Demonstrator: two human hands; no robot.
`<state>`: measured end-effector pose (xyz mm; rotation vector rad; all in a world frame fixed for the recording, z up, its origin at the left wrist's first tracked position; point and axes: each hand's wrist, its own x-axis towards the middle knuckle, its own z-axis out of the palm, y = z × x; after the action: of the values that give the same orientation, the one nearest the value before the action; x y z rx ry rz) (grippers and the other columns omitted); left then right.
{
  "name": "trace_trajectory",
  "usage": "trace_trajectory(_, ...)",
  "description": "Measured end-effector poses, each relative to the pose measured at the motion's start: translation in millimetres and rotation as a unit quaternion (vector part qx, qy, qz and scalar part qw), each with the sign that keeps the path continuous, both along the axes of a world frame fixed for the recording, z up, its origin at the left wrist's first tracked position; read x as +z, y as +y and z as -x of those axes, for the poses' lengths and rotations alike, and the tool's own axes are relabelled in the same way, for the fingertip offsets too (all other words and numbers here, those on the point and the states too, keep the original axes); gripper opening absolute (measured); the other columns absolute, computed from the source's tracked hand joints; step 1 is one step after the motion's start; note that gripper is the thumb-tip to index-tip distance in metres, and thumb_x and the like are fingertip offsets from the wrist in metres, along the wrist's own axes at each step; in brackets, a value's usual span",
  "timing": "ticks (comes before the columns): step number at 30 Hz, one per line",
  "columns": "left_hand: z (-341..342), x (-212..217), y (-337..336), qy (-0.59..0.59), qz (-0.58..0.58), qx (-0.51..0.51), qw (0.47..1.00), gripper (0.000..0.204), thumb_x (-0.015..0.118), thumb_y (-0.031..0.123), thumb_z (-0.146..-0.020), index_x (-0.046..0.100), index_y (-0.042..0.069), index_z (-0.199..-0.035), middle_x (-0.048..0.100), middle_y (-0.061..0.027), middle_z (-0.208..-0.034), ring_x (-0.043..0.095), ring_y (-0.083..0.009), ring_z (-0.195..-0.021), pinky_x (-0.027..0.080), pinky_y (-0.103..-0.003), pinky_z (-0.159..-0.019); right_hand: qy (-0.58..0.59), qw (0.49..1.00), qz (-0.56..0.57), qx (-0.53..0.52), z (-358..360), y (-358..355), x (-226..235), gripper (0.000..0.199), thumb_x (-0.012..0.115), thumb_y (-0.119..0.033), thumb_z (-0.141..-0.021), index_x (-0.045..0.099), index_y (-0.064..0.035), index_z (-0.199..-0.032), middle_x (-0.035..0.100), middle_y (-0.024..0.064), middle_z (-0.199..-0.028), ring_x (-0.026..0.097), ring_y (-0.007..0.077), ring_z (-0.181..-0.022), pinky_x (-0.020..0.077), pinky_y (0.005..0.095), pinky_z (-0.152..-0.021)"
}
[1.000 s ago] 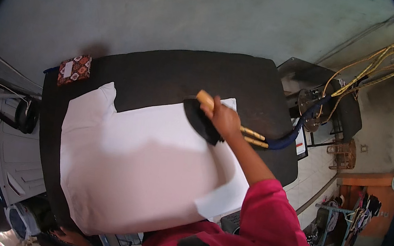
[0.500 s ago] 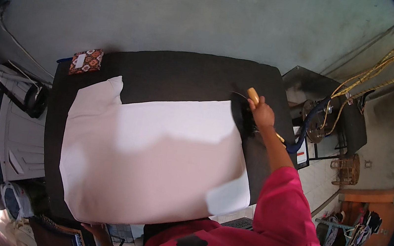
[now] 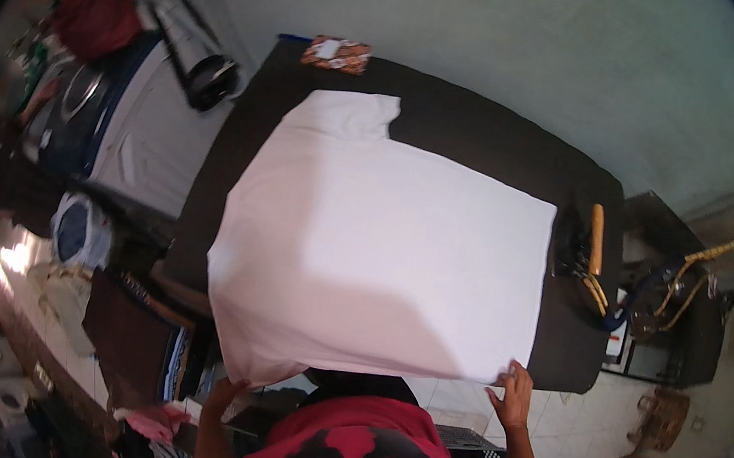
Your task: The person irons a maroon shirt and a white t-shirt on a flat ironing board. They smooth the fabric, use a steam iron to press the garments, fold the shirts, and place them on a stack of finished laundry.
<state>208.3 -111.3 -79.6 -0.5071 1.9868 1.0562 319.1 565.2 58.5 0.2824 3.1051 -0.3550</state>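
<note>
A: Where is the white shirt [image 3: 392, 251] lying at this moment?

B: It is spread flat on the dark-covered counter [image 3: 490, 139]. One short sleeve points to the far side, and the near edge hangs over the counter, toward the person.

A: And what does the right hand [image 3: 512, 398] do?

B: It is at the near right corner of the shirt. The thumb and the fingers appear to pinch the cloth there.

A: The left hand [image 3: 225, 394] also?

B: This one is at the near left part of the shirt, low by the hanging edge. It is partly hidden, so one cannot tell if it grips the cloth or only touches it.

A: Is the iron [image 3: 573, 242] in some hand?

B: No, it rests on the right end of the counter, just beside the shirt. Its wooden handle [image 3: 596, 239] is free, and a dark blue wrapped cable [image 3: 623, 309] is near it.

A: What is at the far left corner?

B: A patterned box [image 3: 345, 57], orange and dark, with a pale label.
</note>
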Motion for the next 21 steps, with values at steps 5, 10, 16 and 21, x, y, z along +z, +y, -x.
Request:
trace_trajectory(5, 48, 131, -9, -0.103, -0.004, -0.085, 0.991, 0.062, 0.065, 0.045, -0.089, 0.059, -0.001, -0.131, 0.068, -0.0123, -0.118, 0.064, -0.0209, -0.105, 0.048, -0.037, -0.092, -0.075, 0.996, -0.039, 0.014, -12, 27, -13, 0.035, 0.08, -0.012, -0.07, 0.061, -0.0083, -0.099, 0.05, 0.0134, -0.137, 0.047, 0.036, -0.125, 0.0377, 0.0491, -0.104)
trace_trajectory(10, 182, 257, 62, -0.02, -0.128, -0.126, 0.984, 0.048, 0.058, 0.04, -0.096, 0.06, 0.003, -0.127, 0.067, -0.0085, -0.118, 0.064, -0.0193, -0.105, 0.05, -0.037, -0.093, -0.181, 0.959, 0.187, 0.113, 41, 98, 41, 0.021, 0.075, -0.009, -0.076, 0.064, -0.0096, -0.094, 0.063, 0.0101, -0.113, 0.058, 0.0299, -0.107, 0.0444, 0.0431, -0.094)
trace_trajectory(16, 351, 175, 112, 0.237, -0.272, 0.102, 0.927, 0.051, 0.044, 0.048, -0.102, 0.057, 0.005, -0.126, 0.065, -0.0141, -0.115, 0.062, -0.0209, -0.106, 0.047, -0.034, -0.095, -0.155, 0.641, 0.705, -0.261, 106, 161, 14, 0.045, 0.053, -0.048, -0.099, 0.062, -0.0057, -0.111, 0.069, 0.006, -0.106, 0.064, 0.0155, -0.097, 0.0496, 0.0326, -0.088)
trace_trajectory(21, 336, 112, 62, 0.209, 0.099, -0.261, 0.937, 0.055, 0.049, 0.051, -0.099, 0.063, -0.002, -0.109, 0.066, -0.0147, -0.099, 0.062, -0.023, -0.093, 0.048, -0.034, -0.082, -0.167, 0.705, 0.62, -0.302, 92, 159, -22, 0.054, 0.053, -0.051, -0.098, 0.06, -0.0038, -0.124, 0.068, 0.0038, -0.098, 0.065, 0.0141, -0.085, 0.0493, 0.0305, -0.08)
